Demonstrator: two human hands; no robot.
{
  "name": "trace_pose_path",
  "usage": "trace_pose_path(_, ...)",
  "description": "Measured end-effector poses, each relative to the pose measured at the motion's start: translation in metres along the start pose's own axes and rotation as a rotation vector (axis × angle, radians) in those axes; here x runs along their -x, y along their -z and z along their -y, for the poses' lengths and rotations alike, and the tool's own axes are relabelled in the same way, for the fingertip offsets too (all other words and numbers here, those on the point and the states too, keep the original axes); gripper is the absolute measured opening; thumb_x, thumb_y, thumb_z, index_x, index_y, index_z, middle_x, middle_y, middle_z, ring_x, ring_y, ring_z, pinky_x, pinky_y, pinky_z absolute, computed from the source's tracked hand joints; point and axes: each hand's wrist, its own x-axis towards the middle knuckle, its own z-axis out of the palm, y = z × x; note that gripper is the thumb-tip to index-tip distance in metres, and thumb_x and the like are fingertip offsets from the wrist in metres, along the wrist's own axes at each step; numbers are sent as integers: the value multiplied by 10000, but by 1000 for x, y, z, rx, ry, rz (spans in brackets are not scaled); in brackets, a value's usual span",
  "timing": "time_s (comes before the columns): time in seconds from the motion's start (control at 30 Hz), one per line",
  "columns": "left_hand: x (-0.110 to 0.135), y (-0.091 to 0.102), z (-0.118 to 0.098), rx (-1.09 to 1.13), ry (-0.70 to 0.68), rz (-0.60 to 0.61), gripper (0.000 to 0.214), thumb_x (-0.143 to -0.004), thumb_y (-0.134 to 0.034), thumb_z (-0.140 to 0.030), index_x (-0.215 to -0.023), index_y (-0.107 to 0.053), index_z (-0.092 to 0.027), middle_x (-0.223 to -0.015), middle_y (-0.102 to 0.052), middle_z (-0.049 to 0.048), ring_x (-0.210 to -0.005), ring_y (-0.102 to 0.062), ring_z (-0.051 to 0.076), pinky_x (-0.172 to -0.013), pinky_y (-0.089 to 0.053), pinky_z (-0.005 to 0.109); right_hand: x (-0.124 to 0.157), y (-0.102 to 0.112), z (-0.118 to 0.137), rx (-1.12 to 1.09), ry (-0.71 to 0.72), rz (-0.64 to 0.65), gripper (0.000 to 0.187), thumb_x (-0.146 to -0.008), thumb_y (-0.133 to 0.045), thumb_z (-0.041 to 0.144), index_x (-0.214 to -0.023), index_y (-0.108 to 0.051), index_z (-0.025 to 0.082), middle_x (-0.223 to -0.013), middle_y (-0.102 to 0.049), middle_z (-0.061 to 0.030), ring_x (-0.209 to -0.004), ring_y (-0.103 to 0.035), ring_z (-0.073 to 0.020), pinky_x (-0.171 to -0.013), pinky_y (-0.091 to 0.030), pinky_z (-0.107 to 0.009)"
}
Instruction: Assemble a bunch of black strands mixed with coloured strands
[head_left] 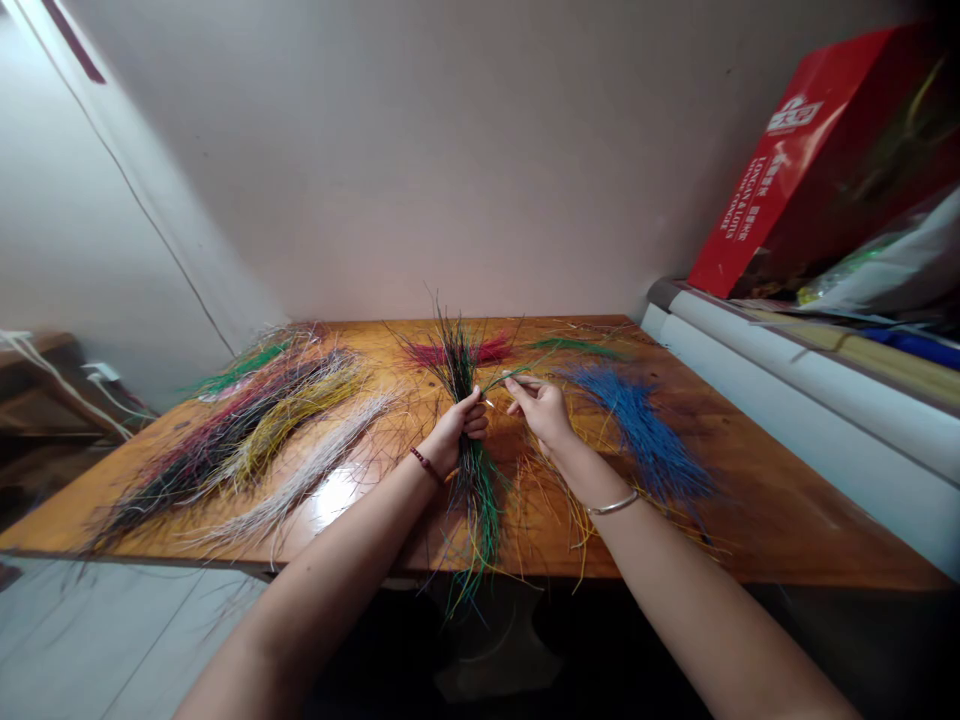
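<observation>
My left hand (459, 428) is closed round a bundle of thin coloured strands (474, 480), mostly green and dark, held upright over the wooden table (757, 510). The bundle's tips fan out above my fist and its tail hangs past the table's front edge. My right hand (541, 408) sits just to the right of it, fingers pinched on a single green strand (504, 377) that runs toward the bundle. A dark bead bracelet is on my left wrist, a thin metal bangle on my right.
Loose strands lie sorted by colour on the table: blue (645, 440) at right, red (465, 352) behind, green (244, 368), yellow (296, 420) and whitish (307, 475) at left. A red box (810, 150) and plastic bags sit on a white ledge at right. Wall behind.
</observation>
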Motion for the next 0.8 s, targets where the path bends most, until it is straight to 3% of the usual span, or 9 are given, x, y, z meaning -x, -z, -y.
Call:
trace_pose_path(0.4, 1, 1, 0, 11, -22, -7, 412, -727, -682, -388, -619, -347, -174, -482, -197, -98, -361, -193, 20, -330, -164, 151, -1, 2, 4, -67, -111, -68, 347, -501, -790, 390, -699, -613, 168, -591, -606, 12, -442, -481, -73, -403, -356, -199)
trace_pose_path(0.8, 3, -6, 2, -83, -66, -33, 442, -717, -686, -402, -599, -324, -177, -485, -216, -92, -366, -199, 23, -339, -152, 168, -1, 3, 3, -38, -23, -88, 343, -576, -752, 426, -773, -683, 154, -750, -666, -33, -438, -438, -49, -413, -352, -206)
